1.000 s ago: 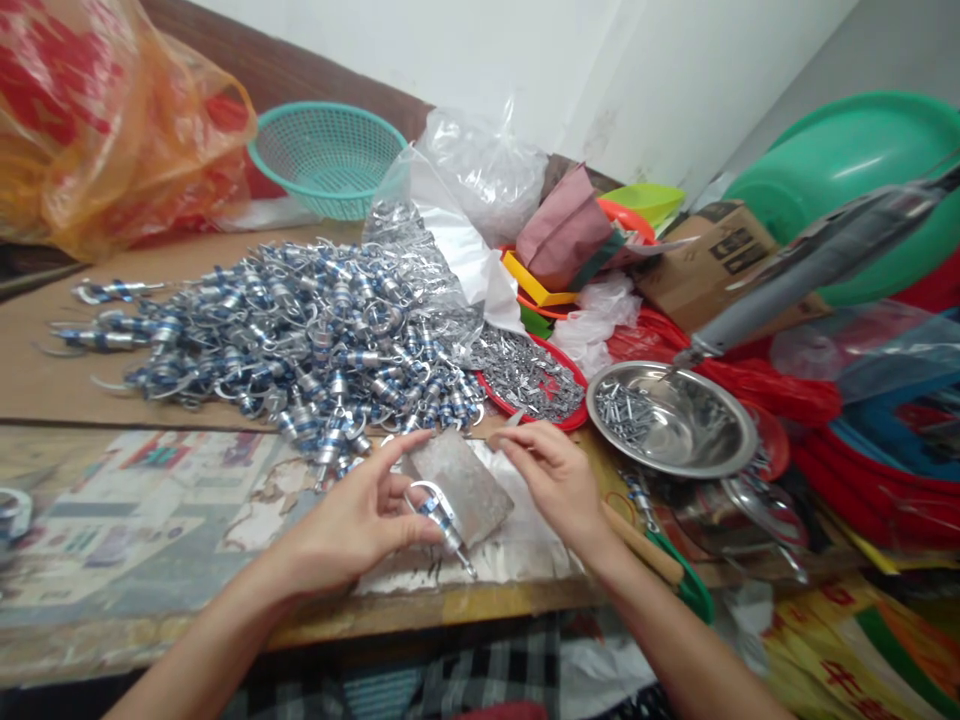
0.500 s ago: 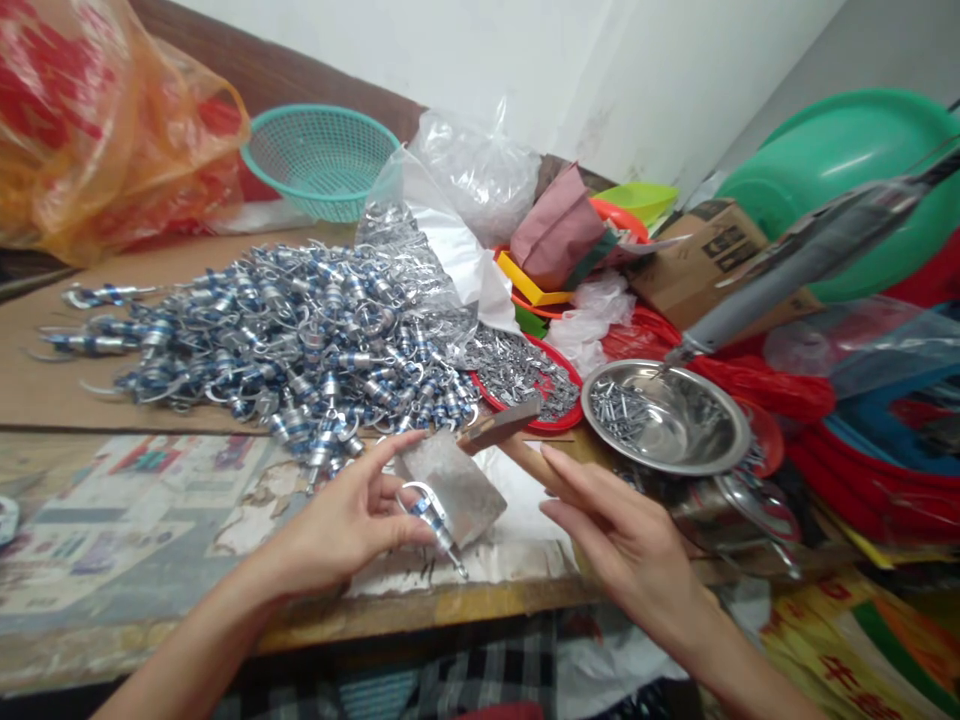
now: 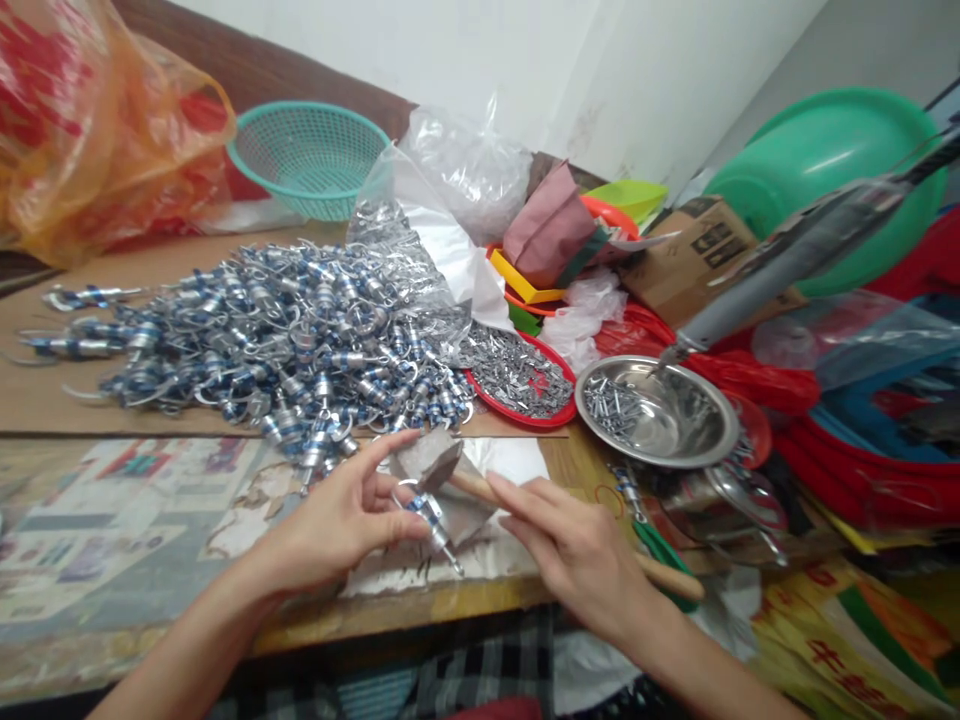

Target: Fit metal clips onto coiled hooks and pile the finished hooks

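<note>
My left hand (image 3: 337, 525) pinches a small silver hook piece with blue bands (image 3: 433, 522) between thumb and fingers, its curved hook upward and its thin ringed end pointing down right. The piece lies at the near edge of a grey metal block (image 3: 474, 520) on the bench. In my right hand (image 3: 581, 545) is a hammer (image 3: 480, 487), its wooden handle passing under my fingers and out behind toward the lower right. The hammer's metal head is low over the block, right at the hook end of the piece; whether they touch I cannot tell.
A large heap of similar hook pieces (image 3: 262, 340) covers the cardboard behind. Right of it stand a red tray of small metal parts (image 3: 517, 375) and a steel bowl with pins (image 3: 675, 425). A grey hanging tool (image 3: 795, 260) slants above the bowl. A turquoise basket (image 3: 315, 165) stands behind.
The hammer came up into clear view half a second ago, then its head swung down to the left onto the hook end. My left hand keeps its pinch on the piece.
</note>
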A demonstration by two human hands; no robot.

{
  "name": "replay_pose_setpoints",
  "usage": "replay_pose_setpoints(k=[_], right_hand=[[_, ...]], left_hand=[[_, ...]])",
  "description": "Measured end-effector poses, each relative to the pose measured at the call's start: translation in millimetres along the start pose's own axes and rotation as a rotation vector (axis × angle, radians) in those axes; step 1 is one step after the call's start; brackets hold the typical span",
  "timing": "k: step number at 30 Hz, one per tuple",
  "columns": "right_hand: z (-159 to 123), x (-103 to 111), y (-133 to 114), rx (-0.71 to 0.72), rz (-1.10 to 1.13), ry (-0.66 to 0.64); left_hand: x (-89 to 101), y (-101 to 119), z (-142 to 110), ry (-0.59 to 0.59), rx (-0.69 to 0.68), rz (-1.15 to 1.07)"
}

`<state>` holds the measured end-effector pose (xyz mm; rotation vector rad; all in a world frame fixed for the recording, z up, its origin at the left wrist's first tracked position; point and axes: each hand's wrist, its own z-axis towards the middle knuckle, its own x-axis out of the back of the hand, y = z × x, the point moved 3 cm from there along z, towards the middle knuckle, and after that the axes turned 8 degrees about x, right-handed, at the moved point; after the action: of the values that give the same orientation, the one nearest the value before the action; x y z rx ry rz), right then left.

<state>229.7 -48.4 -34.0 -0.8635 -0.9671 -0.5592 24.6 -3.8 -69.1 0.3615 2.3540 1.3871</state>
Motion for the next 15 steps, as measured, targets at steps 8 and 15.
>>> replay_pose_setpoints(k=[8,15], right_hand=[[30.0,-22.4,78.8,-0.183,0.037,0.063],[88.9,-15.5,122.1,-0.292,-0.142,0.187]], left_hand=[[6.3,-6.6,-2.4,0.185,-0.062,0.251],[2.5,-6.2,-4.2,0.331,-0.237,0.326]])
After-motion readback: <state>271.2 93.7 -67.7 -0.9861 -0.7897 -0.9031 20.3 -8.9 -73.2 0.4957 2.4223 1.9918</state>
